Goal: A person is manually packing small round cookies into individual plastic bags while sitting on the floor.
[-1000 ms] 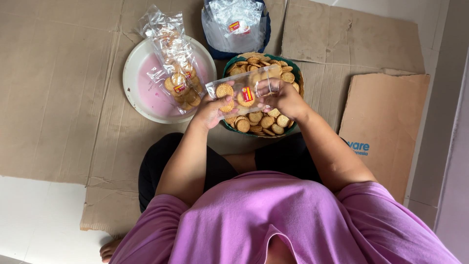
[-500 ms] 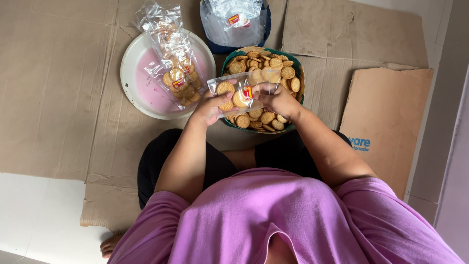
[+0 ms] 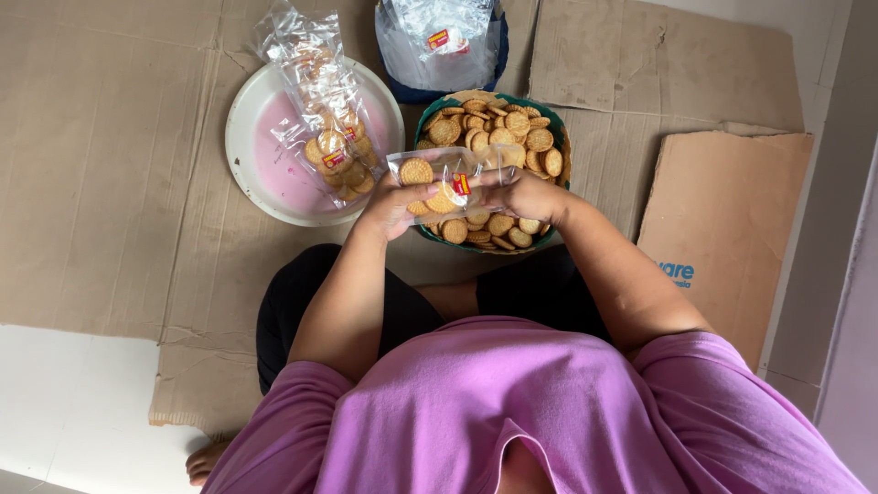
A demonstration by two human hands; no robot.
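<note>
Over the biscuit bowl (image 3: 549, 128), my left hand (image 3: 389, 206) and right hand (image 3: 530, 194) each grip an end of a clear bag (image 3: 448, 178) holding biscuits. A plate (image 3: 251, 155) of filled bags sits just left; beyond the bowl, a bin of empty bags (image 3: 439, 41). Bare cardboard (image 3: 101, 165) lies further left.

Biscuit bowl (image 3: 549, 119) on cardboard (image 3: 110, 165), plate (image 3: 251, 174) with filled packets (image 3: 334, 151) left of it, bag stack (image 3: 439, 41) behind, held packet (image 3: 448, 178) over bowl.

Home floor used as small packing spot. Flattened cardboard sheets (image 3: 119, 174) cover pale tile floor (image 3: 73, 402); person sits on them. Green bowl of round biscuits (image 3: 494, 137), pink plate (image 3: 265, 174) left with filled clear packets (image 3: 334, 151), stack of empty bags (image 3: 439, 41) far.
</note>
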